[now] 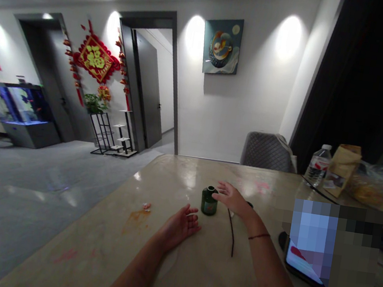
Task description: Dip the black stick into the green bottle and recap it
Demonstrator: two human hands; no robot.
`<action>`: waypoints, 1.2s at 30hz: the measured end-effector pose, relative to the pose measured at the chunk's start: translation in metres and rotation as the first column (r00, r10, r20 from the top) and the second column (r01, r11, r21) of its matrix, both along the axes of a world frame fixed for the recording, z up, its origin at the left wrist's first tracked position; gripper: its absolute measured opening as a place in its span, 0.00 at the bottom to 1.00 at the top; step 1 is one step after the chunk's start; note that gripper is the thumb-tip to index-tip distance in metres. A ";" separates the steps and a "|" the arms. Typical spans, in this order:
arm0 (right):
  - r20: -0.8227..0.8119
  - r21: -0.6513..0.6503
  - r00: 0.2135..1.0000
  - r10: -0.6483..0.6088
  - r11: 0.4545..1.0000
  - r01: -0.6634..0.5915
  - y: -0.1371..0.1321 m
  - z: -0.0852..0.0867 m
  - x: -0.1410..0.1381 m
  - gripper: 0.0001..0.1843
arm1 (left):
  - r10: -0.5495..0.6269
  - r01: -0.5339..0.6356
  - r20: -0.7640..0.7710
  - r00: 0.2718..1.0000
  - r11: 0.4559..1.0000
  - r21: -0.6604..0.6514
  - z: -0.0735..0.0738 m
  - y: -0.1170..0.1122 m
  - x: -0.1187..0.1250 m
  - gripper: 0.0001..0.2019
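Fingers [220, 192] of the right hand [235, 201] are spreading open at the upper right side of a small dark green jar [209, 202], and whether they are touching it is hard to tell. The left hand [179, 228] is lying open on the marble tabletop [193, 278], its fingers pointing towards the jar from just beside it. Neither hand is closing around anything. The jar is standing upright between them, with a thin black cord [231, 233] trailing across the table to its right. A red string bracelet [258, 236] is circling the right wrist, and an orange smear [136, 220] is staining the table left of the hands. Further right, a partly blurred smartphone [303, 263] is lying near the table's edge, while a plastic water bottle [319, 166], a paper bag [342, 168] and a clear plastic bag [378, 190] are sitting beyond it.
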State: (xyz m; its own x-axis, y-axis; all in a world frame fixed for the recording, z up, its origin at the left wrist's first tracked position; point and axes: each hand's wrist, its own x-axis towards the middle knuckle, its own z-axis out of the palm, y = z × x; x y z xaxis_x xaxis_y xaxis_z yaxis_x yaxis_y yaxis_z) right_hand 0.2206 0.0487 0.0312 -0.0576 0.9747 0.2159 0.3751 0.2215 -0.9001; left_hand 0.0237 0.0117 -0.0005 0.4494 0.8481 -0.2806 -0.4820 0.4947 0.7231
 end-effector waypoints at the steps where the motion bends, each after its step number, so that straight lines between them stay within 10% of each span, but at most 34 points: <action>1: 0.048 -0.009 0.997 -0.067 0.998 0.067 -0.002 0.007 0.004 0.28 | -0.002 0.002 0.000 1.000 1.000 0.004 0.000 0.000 0.000 0.12; 8: 0.678 -0.153 0.729 -0.090 0.954 0.259 -0.019 0.019 0.013 0.12 | -0.013 0.013 -0.005 1.000 1.000 0.016 0.001 0.000 -0.001 0.12; 13: 0.769 -0.186 0.633 -0.086 0.917 0.352 -0.022 0.009 -0.010 0.14 | -0.023 0.023 -0.018 1.000 0.999 0.029 0.002 -0.002 -0.001 0.12; 29: 0.726 -0.135 0.664 -0.181 0.909 0.395 -0.021 -0.005 -0.029 0.18 | -0.017 0.018 -0.006 1.000 0.999 0.039 0.000 -0.001 -0.001 0.12; 36: 0.454 -0.056 0.845 -0.283 0.937 0.344 -0.005 0.002 -0.008 0.20 | -0.021 0.021 -0.013 1.000 0.999 0.034 0.001 -0.002 -0.001 0.11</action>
State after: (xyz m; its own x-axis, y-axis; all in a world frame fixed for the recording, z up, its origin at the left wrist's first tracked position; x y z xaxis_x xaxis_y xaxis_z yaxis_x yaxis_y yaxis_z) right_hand 0.2126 0.0435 0.0336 0.1984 0.9738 0.1109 0.7621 -0.0822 -0.6422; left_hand 0.0230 0.0098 0.0008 0.4639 0.8477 -0.2571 -0.4624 0.4793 0.7460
